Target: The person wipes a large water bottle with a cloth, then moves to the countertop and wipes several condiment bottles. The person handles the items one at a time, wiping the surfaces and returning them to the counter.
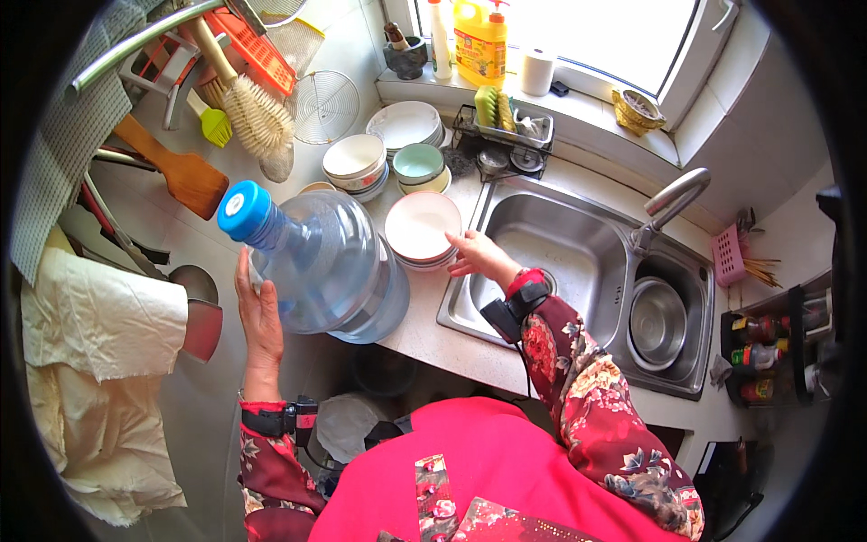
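A large clear-blue plastic water jug with a blue cap stands at the counter's left end. My left hand is raised at the jug's left shoulder, thumb apart from the fingers. Something pale, perhaps a cloth, shows between that hand and the jug; whether I grip it is unclear. My right hand has its fingers spread and holds nothing. Its fingertips are at the right rim of a stack of plates or shallow bowls, the top one white with a pink edge; contact is hard to tell.
Behind are stacked bowls, a green bowl and plates. A double steel sink lies right, with a faucet and a metal basin. A wooden spatula, brush and cloths hang left.
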Demonstrator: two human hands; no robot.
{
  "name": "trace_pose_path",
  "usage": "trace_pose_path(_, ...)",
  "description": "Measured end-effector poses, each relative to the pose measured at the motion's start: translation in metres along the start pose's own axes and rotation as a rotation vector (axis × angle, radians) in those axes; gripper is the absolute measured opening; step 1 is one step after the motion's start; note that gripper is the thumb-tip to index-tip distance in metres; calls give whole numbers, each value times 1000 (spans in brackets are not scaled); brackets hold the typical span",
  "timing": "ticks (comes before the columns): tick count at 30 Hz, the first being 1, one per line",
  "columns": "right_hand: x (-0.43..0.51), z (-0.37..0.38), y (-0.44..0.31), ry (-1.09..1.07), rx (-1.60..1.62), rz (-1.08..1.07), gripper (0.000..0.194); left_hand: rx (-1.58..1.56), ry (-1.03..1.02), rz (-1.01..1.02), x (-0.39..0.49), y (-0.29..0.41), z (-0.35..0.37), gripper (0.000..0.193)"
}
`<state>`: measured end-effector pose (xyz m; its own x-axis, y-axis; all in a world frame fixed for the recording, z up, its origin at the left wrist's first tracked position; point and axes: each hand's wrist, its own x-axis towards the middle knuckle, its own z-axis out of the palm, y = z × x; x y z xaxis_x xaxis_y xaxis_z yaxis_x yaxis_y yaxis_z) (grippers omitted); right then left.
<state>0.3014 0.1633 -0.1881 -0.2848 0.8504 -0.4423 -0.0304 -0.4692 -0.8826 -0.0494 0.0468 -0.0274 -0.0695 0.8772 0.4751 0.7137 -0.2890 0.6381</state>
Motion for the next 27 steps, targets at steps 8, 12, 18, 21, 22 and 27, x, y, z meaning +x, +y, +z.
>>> trace_pose_path(8, 7, 4, 5, 2, 128, -127, 59, -1, 19, -76, -5, -1, 1, 73)
trace_pose_path(12, 10, 2, 1, -27, 67, -128, 55, -10, 13, -90, -6, -7, 0, 72)
trace_pose_path(18, 15, -3, -11, -44, -73, -71, 56, 24, 4, -120, -10, -14, -3, 71)
trace_pose_path(21, 14, -12, -20, -113, -179, -22, 60, 31, 8, -134, -13, -18, -4, 71)
trace_pose_path(22, 14, -12, -21, -84, -213, -69, 65, 36, 12, -150, -14, -19, -5, 72)
trace_pose_path(27, 30, -29, -34, 171, -443, -132, 70, -2, 30, -213, -23, -30, -5, 74)
